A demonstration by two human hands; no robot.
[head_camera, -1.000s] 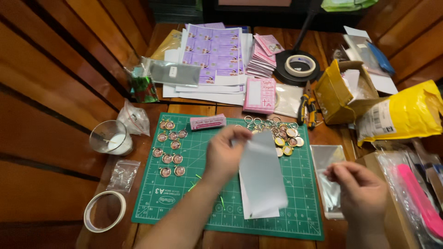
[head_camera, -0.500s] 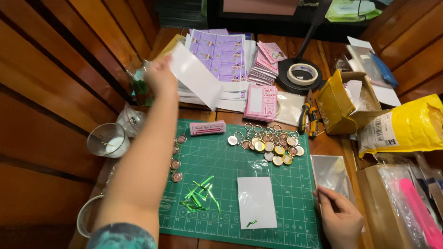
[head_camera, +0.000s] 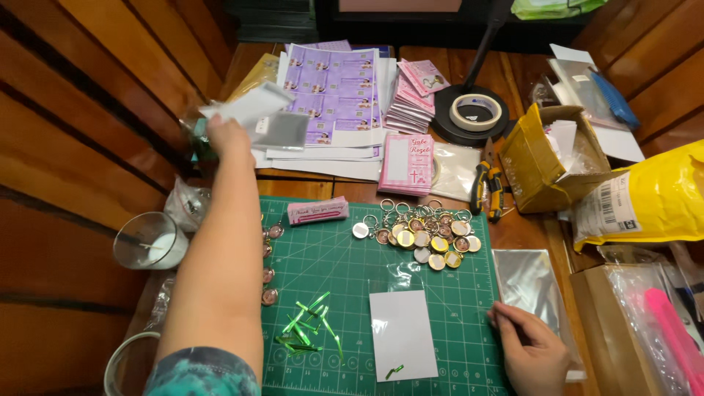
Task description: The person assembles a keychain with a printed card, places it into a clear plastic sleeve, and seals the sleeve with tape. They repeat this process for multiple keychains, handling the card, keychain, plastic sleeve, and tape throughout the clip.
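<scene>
Currently, my left hand (head_camera: 229, 137) is stretched to ten o'clock, fingers pinched on a white backing sheet (head_camera: 249, 104) above the clear sleeves (head_camera: 282, 130). My right hand (head_camera: 529, 350), at four o'clock, rests fingers together, flat on the cutting mat (head_camera: 345, 264) edge beside a cellophane bag (head_camera: 529, 282). Risk, in my judgement: the outstretched forearm could sweep the keychains (head_camera: 422, 233) or glass cup (head_camera: 150, 240). Since half a second ago, the sheet has travelled lower and further left; the white card (head_camera: 402, 334) is unmoved
</scene>
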